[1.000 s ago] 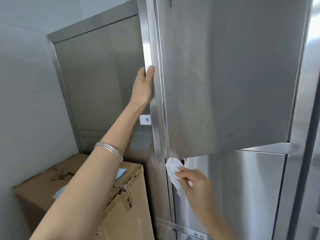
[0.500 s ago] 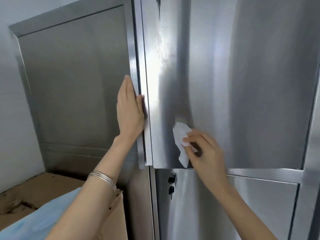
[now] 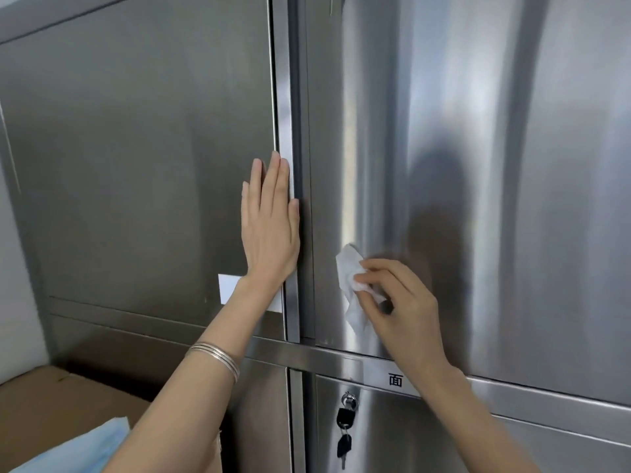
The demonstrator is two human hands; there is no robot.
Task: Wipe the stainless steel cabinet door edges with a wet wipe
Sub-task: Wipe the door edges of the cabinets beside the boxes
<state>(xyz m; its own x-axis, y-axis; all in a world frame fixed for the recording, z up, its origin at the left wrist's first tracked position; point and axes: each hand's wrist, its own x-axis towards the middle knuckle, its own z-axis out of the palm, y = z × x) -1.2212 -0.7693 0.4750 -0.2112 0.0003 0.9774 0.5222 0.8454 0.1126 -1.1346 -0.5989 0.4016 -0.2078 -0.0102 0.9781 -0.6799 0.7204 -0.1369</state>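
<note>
- Wet wipe (image 3: 346,268) is a small crumpled white piece. It is pressed on the front of the right upper cabinet door (image 3: 478,165), near the door's lower left corner and just beside the vertical seam (image 3: 300,131).
- A second ago this door stood swung open. The left hand gripped its long edge and the wipe was at its bottom corner. Now the door is closed flush with the left upper door (image 3: 136,148).
- This probably means that the inner edge of this door is finished, because it is now hidden inside the seam. Only the front borders can be reached now.
- Right hand (image 3: 399,302) pinches the wipe between the thumb and the curled fingers. The wipe shows at about 10 o'clock from this hand, and its loose tail hangs down toward the bottom edge of the door.
- Left hand (image 3: 269,227) has let go of the edge. It now lies flat with straight fingers on the left door, touching the seam, and holds nothing. The wipe is at about 4 o'clock from it, near but apart.
- Keys (image 3: 345,425) hang from the lock of the lower door, at 6 o'clock from the wipe.
</note>
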